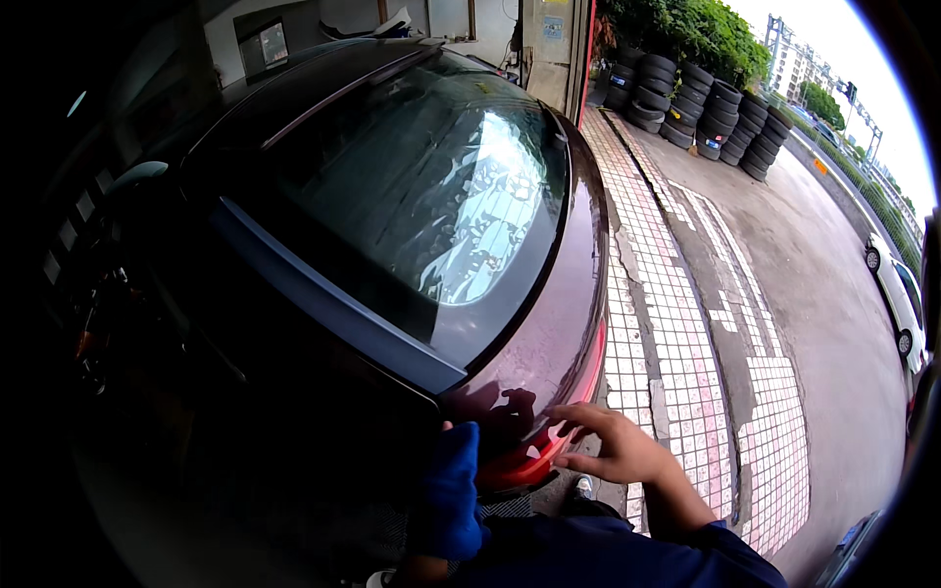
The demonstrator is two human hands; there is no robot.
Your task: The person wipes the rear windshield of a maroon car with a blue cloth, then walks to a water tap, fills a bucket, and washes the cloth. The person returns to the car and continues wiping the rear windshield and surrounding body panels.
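- Below the window (pixel 382 235), near its lowest corner, my left hand (pixel 447 426) holds a blue cloth (pixel 453 500); the cloth hides most of my grip, with one fingertip showing above it.
- To the right of that, also below the window, my right hand (pixel 619 446) is spread wide, fingers reaching leftward and thumb apart beneath them.
- My right fingertips are at the edge of the dark purple-red car (pixel 564 304), whose painted panel curves around the window's right side; I cannot tell whether they touch it.
- Under the window's lower corner, between my two hands, is a red lamp (pixel 520 475) on the car.
- Across the window itself lies a bright, patchy reflection.
- To the right of the window runs tiled paving (pixel 676 333).
- Beyond the window, up and to its right, stand stacked tyres (pixel 676 103) beneath green foliage (pixel 686 34).
- Well off to the window's right is a white car (pixel 894 289).
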